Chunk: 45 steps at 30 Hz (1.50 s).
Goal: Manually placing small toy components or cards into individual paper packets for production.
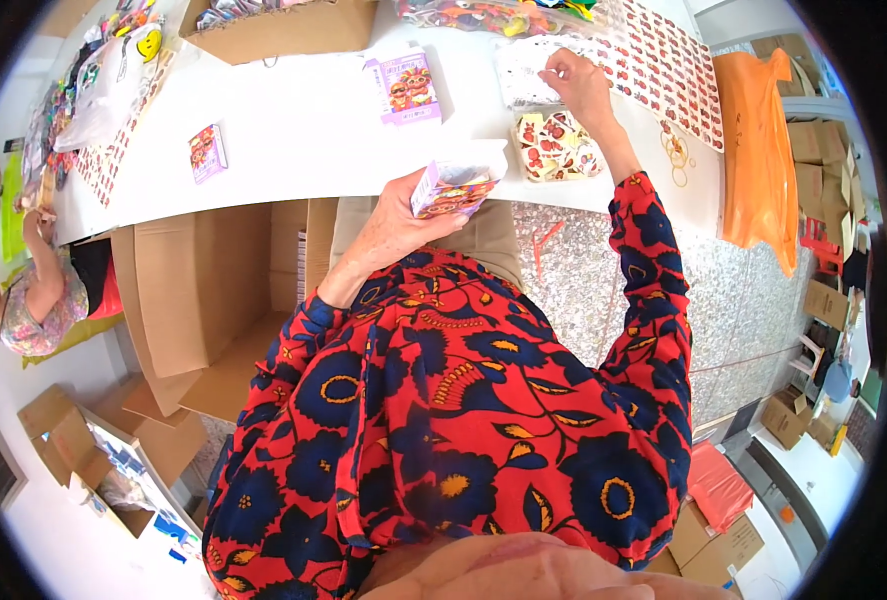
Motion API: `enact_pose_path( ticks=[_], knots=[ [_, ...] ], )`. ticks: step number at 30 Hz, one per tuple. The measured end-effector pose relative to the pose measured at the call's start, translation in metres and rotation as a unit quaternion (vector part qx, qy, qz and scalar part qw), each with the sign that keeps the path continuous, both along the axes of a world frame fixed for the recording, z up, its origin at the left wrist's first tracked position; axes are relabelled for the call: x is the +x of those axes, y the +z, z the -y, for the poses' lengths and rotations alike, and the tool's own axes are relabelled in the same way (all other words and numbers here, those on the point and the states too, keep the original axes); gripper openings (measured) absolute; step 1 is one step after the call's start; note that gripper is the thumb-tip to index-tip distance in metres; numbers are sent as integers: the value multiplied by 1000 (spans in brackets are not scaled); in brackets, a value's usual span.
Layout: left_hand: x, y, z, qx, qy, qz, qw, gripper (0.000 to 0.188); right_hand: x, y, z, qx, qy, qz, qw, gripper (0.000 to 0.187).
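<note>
Nearest, before the white table (294,150): small open box (454,190) in left hand (404,220), with fingers clamped around its sides. Farther, behind the filled tub (562,179): right hand (580,95) over white packets (522,72), with fingertips close; cannot tell if clamped on anything.

Head-height fisheye view, steeply downward onto hands (396,222)

The box (452,200) is purple, the shirt (504,400) red-and-navy floral.
</note>
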<state>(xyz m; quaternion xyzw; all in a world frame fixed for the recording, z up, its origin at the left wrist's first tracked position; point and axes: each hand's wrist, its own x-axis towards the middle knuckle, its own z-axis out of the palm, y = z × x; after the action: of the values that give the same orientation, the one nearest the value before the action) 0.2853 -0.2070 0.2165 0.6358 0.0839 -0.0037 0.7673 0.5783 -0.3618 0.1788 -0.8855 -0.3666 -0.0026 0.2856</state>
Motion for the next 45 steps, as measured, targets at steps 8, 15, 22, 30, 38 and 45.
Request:
enact_pose_path(
  ticks=[8, 15, 22, 30, 38, 45],
  knots=[
    [-2, 1, 0, -28, 6, -7, 1000, 42, -1, -9, -21, -91, 32, 120, 988, 16],
    [-2, 6, -1, -25, 9, -28, 999, 44, -8, -10, -19, -95, 97, 211, 968, 11],
    [-2, 8, -1, -31, 4, -17, 999, 45, -10, -9, -14, -75, 66, 142, 985, 5],
    [-1, 3, -1, -24, 6, -21, 999, 44, 3, -3, -8, -48, 56, 118, 990, 6],
    [2, -1, 2, -33, 6, -26, 999, 41, 25, 30, 9, 12, 2, -11, 1000, 12],
    [2, -3, 1, -51, 7, -26, 998, 41, 51, 14, 27, -65, 20, -90, 994, 13]
  ],
)
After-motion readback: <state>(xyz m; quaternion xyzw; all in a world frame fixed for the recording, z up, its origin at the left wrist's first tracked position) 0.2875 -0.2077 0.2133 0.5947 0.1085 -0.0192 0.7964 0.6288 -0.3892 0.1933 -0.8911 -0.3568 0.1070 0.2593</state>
